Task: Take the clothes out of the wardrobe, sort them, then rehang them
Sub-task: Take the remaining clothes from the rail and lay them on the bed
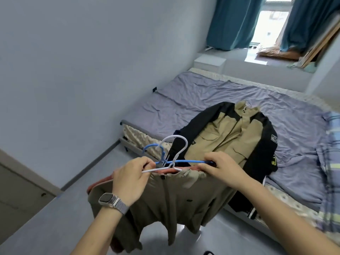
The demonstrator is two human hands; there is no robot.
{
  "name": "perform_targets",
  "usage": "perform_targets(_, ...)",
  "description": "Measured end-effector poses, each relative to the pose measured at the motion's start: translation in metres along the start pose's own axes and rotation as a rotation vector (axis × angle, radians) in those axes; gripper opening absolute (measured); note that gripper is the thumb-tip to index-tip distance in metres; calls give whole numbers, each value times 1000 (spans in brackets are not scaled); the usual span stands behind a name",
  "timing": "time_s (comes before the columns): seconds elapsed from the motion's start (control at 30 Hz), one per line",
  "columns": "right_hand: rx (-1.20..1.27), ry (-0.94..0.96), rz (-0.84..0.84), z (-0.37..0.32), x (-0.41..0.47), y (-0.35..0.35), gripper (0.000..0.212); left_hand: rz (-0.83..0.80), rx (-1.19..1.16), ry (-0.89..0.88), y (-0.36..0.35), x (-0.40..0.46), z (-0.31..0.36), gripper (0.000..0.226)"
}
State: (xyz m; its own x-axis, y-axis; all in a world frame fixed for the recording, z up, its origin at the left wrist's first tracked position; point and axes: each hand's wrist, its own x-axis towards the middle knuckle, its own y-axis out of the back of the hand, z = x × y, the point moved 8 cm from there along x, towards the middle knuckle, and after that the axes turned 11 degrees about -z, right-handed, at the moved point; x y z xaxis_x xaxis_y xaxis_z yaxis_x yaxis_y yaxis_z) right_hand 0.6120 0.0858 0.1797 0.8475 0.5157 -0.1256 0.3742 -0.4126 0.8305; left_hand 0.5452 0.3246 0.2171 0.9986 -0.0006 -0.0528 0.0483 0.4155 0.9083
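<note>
An olive-brown garment hangs in the air in front of me on a white hanger, with a blue hanger and a reddish garment bunched behind it. My left hand, with a watch on the wrist, grips the left ends of the hangers. My right hand grips their right ends and the garment's shoulder. A tan and black jacket lies spread flat on the bed just beyond my hands, a hanger hook showing at its collar.
The bed has a wrinkled purple sheet and runs from the centre to the right. A plaid blanket lies at the right edge. A bare wall stands on the left. Teal curtains frame a window at the back.
</note>
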Motion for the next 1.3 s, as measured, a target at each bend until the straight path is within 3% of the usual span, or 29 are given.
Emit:
perform_targets(0.17, 155, -141, 129, 64, -14, 30, 28, -15, -10, -158, -27, 63, 47, 17)
perform_targets(0.33, 256, -265, 192, 127, -11, 68, 18, 5, -57, -291, -43, 124, 97, 42)
perform_targets(0.43, 296, -325, 168, 166, -2, 91, 16, 20, -55, -327, -48, 158, 126, 39)
perform_targets(0.53, 331, -390, 183, 205, 11, 106, 29, 3, -54, -335, -57, 191, 140, 32)
perform_targets(0.63, 341, -449, 207, 235, 29, 119, 15, -39, -82, -337, -67, 225, 144, 32)
perform_targets(0.9, 446, -625, 283, 329, 89, 143, 19, -148, -228, -411, -88, 353, 157, 16)
perform_targets(1.13, 589, -654, 299, 379, 141, 197, 32, -170, -180, -550, -104, 439, 201, 17)
perform_targets(1.3, 552, -610, 359, 400, 170, 286, 29, -198, -221, -581, -108, 489, 232, 20)
